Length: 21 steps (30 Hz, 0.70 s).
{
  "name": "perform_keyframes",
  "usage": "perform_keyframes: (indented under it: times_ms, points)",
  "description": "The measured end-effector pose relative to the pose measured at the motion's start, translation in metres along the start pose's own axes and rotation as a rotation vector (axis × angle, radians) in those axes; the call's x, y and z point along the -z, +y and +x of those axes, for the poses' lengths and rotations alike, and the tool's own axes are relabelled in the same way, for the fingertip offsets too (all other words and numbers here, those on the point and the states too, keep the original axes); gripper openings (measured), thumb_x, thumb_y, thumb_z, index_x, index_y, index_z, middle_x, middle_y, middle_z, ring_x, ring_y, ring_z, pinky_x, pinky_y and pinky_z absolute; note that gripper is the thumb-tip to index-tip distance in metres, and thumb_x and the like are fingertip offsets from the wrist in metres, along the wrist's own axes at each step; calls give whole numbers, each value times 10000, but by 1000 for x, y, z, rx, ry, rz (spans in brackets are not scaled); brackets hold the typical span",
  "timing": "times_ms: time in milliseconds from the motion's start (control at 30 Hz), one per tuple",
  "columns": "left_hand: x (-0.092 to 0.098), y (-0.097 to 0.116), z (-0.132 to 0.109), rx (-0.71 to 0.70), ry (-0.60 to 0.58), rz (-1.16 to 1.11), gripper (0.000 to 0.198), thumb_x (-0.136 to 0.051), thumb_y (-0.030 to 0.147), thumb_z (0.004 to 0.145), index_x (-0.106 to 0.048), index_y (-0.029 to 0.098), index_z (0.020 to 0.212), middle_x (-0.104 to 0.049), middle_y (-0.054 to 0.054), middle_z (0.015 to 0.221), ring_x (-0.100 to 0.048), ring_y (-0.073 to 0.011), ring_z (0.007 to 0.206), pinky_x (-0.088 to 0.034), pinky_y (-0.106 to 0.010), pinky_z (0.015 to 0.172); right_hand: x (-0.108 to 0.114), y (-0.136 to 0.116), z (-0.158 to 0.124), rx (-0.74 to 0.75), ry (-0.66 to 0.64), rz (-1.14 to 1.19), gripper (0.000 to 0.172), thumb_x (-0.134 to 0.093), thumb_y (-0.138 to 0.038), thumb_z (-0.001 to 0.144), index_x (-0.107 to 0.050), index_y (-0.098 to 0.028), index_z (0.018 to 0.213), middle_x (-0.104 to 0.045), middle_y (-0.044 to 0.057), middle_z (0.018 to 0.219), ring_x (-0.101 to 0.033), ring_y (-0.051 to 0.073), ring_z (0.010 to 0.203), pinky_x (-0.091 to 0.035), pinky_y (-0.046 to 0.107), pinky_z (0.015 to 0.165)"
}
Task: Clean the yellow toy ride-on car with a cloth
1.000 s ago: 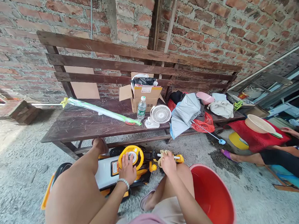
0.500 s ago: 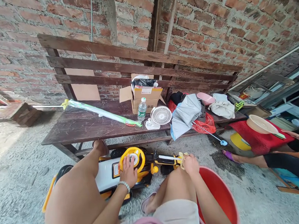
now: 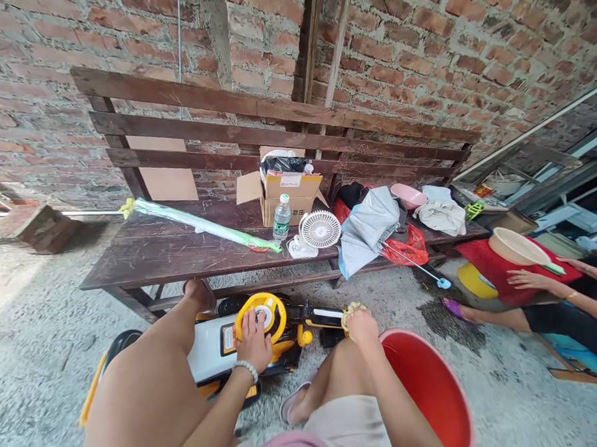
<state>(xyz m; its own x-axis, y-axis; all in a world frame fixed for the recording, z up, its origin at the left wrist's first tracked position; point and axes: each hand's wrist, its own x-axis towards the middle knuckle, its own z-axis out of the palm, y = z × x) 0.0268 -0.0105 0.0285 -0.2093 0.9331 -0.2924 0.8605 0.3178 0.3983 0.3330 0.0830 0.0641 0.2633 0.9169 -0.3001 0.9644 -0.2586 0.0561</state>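
Observation:
A yellow, white and black toy ride-on car [image 3: 219,344] lies on the concrete between my legs, in front of the wooden bench. My left hand [image 3: 253,342] rests on its yellow steering wheel [image 3: 260,313], fingers curled over the rim. My right hand [image 3: 361,325] is closed on a yellowish cloth [image 3: 350,310] pressed against the car's front end. A red basin [image 3: 430,390] sits just right of my right knee.
The dark wooden bench [image 3: 170,253] holds a green wrapped pole, a cardboard box [image 3: 289,194], a water bottle [image 3: 281,218], a small white fan [image 3: 319,232] and a grey umbrella [image 3: 369,226]. Another person's arms and legs [image 3: 557,300] are at the right by a beige basin [image 3: 517,247].
My right hand slid with the cloth from the car's middle out to its front end, then back a little. The left hand stayed on the wheel. The other person's hand reached forward.

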Motion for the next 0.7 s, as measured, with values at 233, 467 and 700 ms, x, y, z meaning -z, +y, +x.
perform_keyframes:
  times_ms: [233, 467, 700]
  points:
    - [2, -3, 0, -25, -32, -32, 696, -419, 227, 1016, -350, 198, 1708, -111, -128, 1839, -80, -350, 1702, -430, -704, 1201, -55, -78, -77, 246, -19, 280, 452, -441, -200, 1026, -680, -158, 1408, -697, 176, 1389, -721, 260, 1180, -543, 347, 1006]
    - [0, -6, 1, -36, -32, -56, 708, -431, 244, 1004, -358, 196, 1706, -121, -129, 1838, -66, -356, 1702, -432, -687, 1208, -54, -53, -64, 222, 66, 363, 470, -435, -227, 1003, -714, -210, 1381, -731, 119, 1344, -701, 253, 1211, -555, 330, 1025]
    - [-5, -1, 1, -47, -3, -49, 715, -454, 235, 981, -391, 198, 1692, -171, -121, 1831, -109, -360, 1696, -412, -679, 1231, -10, 64, -13, -284, 152, 355, 624, -220, -332, 1062, -614, -127, 1501, -710, 250, 1349, -715, 340, 1190, -575, 414, 917]
